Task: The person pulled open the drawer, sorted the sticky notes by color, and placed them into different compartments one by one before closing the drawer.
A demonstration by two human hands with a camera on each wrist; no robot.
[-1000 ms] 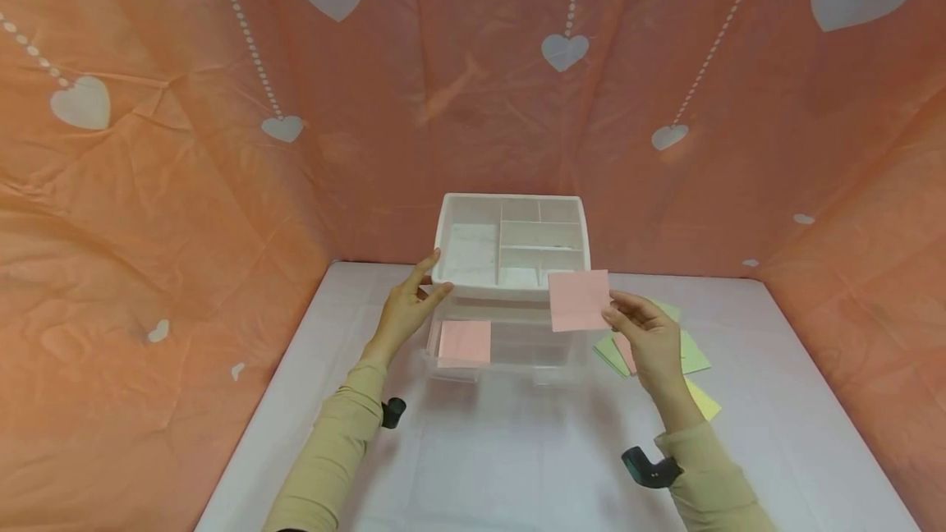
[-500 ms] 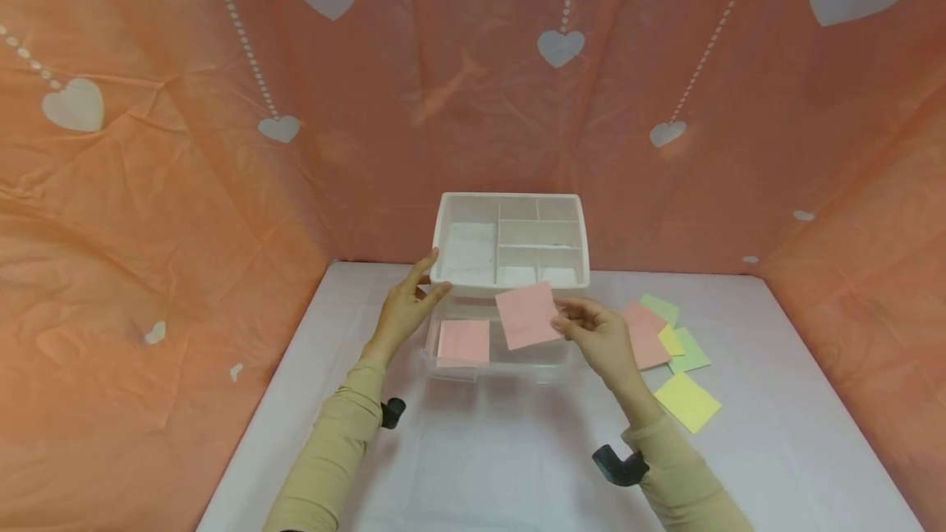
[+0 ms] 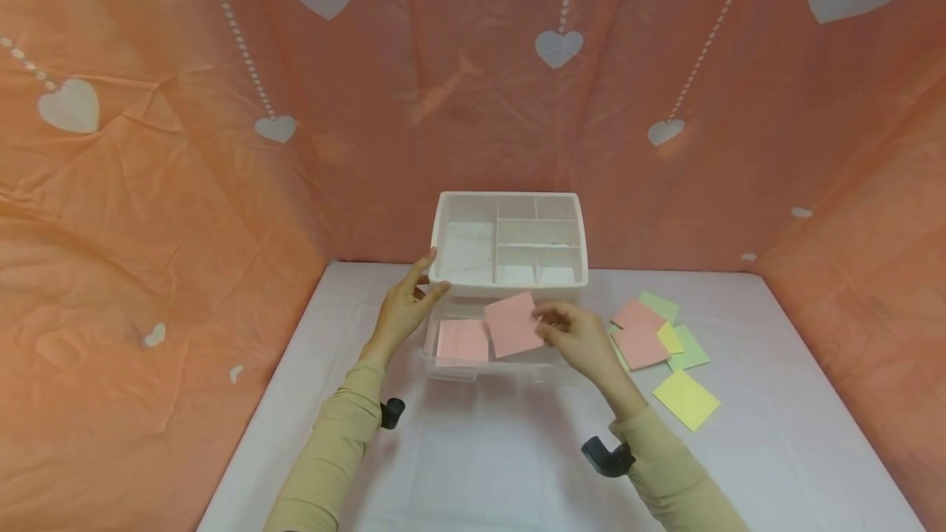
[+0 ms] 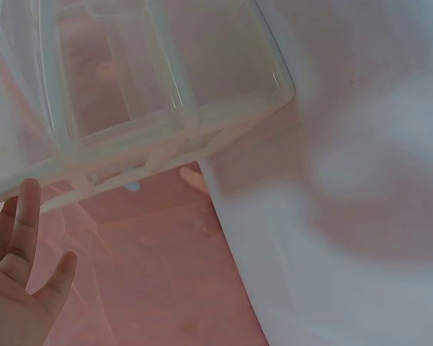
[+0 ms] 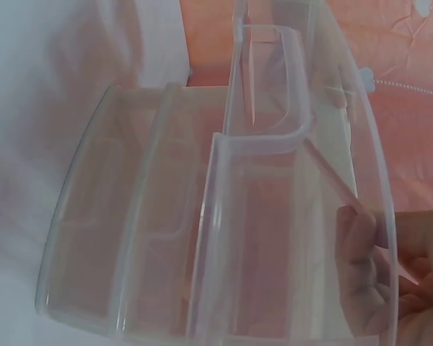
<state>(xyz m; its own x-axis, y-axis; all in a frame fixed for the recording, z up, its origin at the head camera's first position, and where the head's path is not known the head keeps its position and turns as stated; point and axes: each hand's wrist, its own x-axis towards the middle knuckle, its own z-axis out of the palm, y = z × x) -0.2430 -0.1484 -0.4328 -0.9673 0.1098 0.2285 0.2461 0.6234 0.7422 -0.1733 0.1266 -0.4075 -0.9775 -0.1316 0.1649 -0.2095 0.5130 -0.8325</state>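
Tilted pink note (image 3: 512, 327) at drawer (image 3: 508, 368)

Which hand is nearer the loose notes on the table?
Right. The right hand is just left of the loose notes, pinching a pink note. The left hand is farther, at the white tray's near left corner.

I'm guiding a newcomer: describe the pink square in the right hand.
Find the clear plastic drawer below the white divided tray. There, the right hand pinches a pink paper square. Only it is held; pink neighbours are in the drawer and on the white table.
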